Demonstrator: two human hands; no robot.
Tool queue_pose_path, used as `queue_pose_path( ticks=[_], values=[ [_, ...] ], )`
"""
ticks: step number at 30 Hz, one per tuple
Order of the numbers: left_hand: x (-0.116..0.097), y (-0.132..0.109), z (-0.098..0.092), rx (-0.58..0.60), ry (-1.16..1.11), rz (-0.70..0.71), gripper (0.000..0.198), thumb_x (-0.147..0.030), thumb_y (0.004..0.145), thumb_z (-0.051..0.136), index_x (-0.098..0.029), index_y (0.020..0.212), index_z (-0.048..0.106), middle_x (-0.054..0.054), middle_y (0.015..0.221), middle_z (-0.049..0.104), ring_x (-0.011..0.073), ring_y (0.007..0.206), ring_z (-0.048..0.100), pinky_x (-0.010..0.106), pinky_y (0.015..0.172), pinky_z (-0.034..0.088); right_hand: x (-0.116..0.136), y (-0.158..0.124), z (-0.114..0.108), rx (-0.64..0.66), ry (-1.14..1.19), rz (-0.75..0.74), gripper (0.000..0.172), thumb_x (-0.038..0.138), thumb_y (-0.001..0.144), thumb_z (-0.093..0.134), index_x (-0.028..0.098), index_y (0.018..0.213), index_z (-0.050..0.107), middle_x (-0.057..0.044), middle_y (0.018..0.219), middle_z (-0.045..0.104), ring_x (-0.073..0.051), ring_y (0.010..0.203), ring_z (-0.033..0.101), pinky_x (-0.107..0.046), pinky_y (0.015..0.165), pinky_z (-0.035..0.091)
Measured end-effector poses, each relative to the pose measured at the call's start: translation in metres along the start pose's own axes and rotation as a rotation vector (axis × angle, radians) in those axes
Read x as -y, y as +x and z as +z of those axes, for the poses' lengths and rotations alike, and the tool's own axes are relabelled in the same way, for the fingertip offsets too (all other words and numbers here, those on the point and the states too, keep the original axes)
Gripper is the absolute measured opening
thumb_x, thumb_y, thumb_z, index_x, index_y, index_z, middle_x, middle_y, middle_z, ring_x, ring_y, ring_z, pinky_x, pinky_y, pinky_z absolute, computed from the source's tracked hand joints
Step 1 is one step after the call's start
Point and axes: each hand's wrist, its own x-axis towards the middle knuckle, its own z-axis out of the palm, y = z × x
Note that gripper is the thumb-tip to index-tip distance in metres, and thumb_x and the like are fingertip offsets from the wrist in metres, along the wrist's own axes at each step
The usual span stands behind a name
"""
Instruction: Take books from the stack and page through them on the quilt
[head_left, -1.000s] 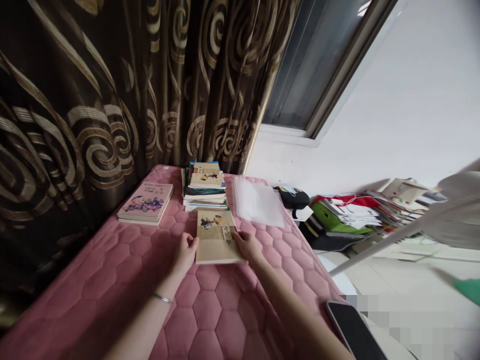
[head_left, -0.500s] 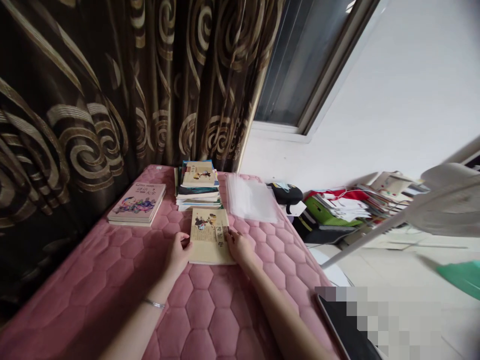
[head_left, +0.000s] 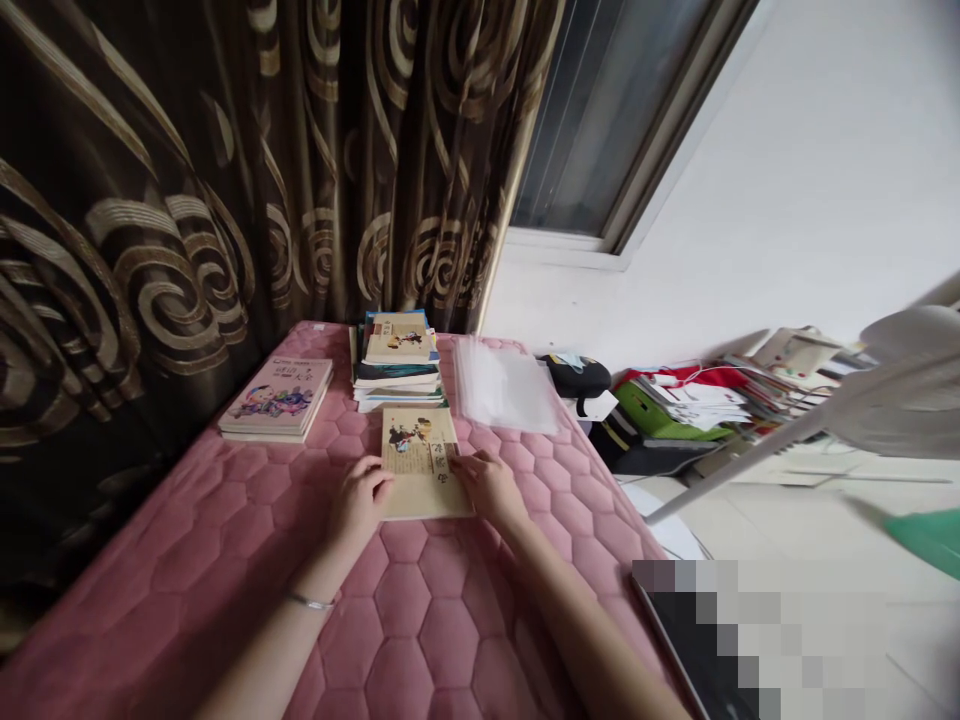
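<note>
A thin tan book [head_left: 420, 455] with a drawn cover lies flat on the pink quilted surface [head_left: 420, 610]. My left hand [head_left: 360, 503] rests at its left edge, fingers curled against the book's side. At the right edge, my right hand [head_left: 489, 483] has its fingertips on the cover. A silver bracelet [head_left: 310, 601] circles my left wrist. Just beyond the book stands a stack of books [head_left: 397, 365], and a pink-covered book [head_left: 279, 395] lies to the left.
A pile of clear plastic sleeves [head_left: 506, 385] lies to the right of the stack. A dark patterned curtain [head_left: 225, 180] hangs behind. To the right are heaped books and papers [head_left: 697, 400], a black bag [head_left: 577, 375] and a white fan [head_left: 900, 390].
Both hands stay at the tan book's edges; my left fingers have closed in over its left side. The view has shifted slightly.
</note>
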Motion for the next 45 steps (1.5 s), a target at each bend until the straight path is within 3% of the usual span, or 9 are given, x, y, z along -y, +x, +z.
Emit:
queue_pose_path(
  ticks=[5, 8, 10, 13, 18, 24, 32, 38, 45],
  values=[
    [-0.022, -0.011, -0.009, 0.085, 0.109, 0.121, 0.016, -0.023, 0.082, 0.058, -0.028, 0.082, 0.074, 0.005, 0.108, 0.065, 0.025, 0.102, 0.055, 0.043, 0.089, 0.043, -0.003, -0.014, -0.01, 0.091, 0.085, -0.135, 0.025, 0.017, 0.081, 0.058, 0.026, 0.096, 0.075, -0.009, 0.116, 0.062, -0.022, 0.101, 0.06, -0.033, 0.087, 0.048],
    [-0.035, -0.018, -0.011, 0.17, 0.137, 0.137, 0.012, -0.028, 0.076, 0.068, -0.031, 0.087, 0.074, 0.003, 0.111, 0.065, 0.0273, 0.107, 0.053, 0.045, 0.088, 0.04, 0.004, -0.03, -0.005, 0.057, 0.094, -0.312, 0.016, 0.024, 0.078, 0.066, 0.027, 0.091, 0.075, -0.007, 0.123, 0.059, -0.026, 0.117, 0.05, -0.04, 0.097, 0.043],
    [-0.039, -0.02, -0.01, 0.182, 0.151, 0.121, 0.017, -0.027, 0.074, 0.071, -0.032, 0.09, 0.073, 0.003, 0.112, 0.065, 0.0275, 0.109, 0.052, 0.045, 0.087, 0.04, 0.011, -0.04, 0.003, 0.003, 0.115, -0.354, 0.023, 0.033, 0.075, 0.072, 0.025, 0.097, 0.072, -0.009, 0.126, 0.057, -0.029, 0.119, 0.046, -0.044, 0.099, 0.04],
    [-0.041, -0.02, -0.008, 0.171, 0.17, 0.118, 0.017, -0.025, 0.073, 0.07, -0.03, 0.09, 0.072, 0.004, 0.11, 0.066, 0.0274, 0.108, 0.052, 0.045, 0.088, 0.039, 0.019, -0.048, 0.016, -0.073, 0.109, -0.31, 0.036, 0.04, 0.072, 0.076, 0.023, 0.102, 0.068, -0.011, 0.129, 0.054, -0.031, 0.117, 0.045, -0.048, 0.098, 0.04],
    [-0.038, -0.019, -0.008, 0.158, 0.207, 0.12, 0.014, -0.025, 0.074, 0.07, -0.03, 0.087, 0.073, 0.005, 0.113, 0.063, 0.0279, 0.108, 0.051, 0.046, 0.089, 0.037, 0.019, -0.046, 0.024, -0.088, 0.075, -0.264, 0.025, 0.036, 0.074, 0.076, 0.025, 0.094, 0.069, -0.009, 0.13, 0.053, -0.032, 0.118, 0.044, -0.049, 0.097, 0.039],
    [-0.019, -0.014, -0.023, 0.167, 0.25, 0.094, 0.015, -0.034, 0.067, 0.077, -0.029, 0.08, 0.073, 0.005, 0.104, 0.061, 0.0259, 0.1, 0.051, 0.04, 0.084, 0.036, -0.006, -0.041, 0.002, 0.006, 0.045, -0.231, 0.017, 0.034, 0.077, 0.072, 0.03, 0.094, 0.072, -0.006, 0.134, 0.052, -0.03, 0.12, 0.044, -0.049, 0.096, 0.037],
    [-0.006, -0.003, -0.04, 0.328, 0.113, 0.073, 0.019, -0.03, 0.068, 0.074, -0.035, 0.087, 0.075, 0.0, 0.078, 0.069, 0.0219, 0.087, 0.057, 0.038, 0.087, 0.034, -0.025, -0.036, -0.02, 0.159, 0.093, -0.265, 0.02, 0.03, 0.083, 0.066, 0.031, 0.102, 0.073, -0.008, 0.124, 0.063, -0.026, 0.121, 0.049, -0.051, 0.103, 0.028],
    [-0.005, -0.004, -0.042, 0.401, 0.045, 0.039, 0.024, -0.027, 0.071, 0.07, -0.034, 0.093, 0.074, 0.001, 0.089, 0.074, 0.0216, 0.085, 0.062, 0.035, 0.083, 0.039, -0.026, -0.036, -0.02, 0.181, 0.126, -0.312, 0.024, 0.027, 0.085, 0.062, 0.032, 0.107, 0.071, -0.006, 0.124, 0.064, -0.025, 0.122, 0.051, -0.051, 0.106, 0.029],
    [0.001, -0.014, -0.025, 0.281, 0.054, 0.051, 0.045, -0.02, 0.065, 0.074, -0.034, 0.107, 0.067, 0.002, 0.105, 0.071, 0.0241, 0.099, 0.062, 0.037, 0.092, 0.037, -0.026, -0.036, -0.01, 0.119, 0.112, -0.263, 0.03, 0.021, 0.073, 0.072, 0.027, 0.102, 0.072, -0.008, 0.122, 0.064, -0.026, 0.12, 0.053, -0.045, 0.104, 0.035]
  ],
)
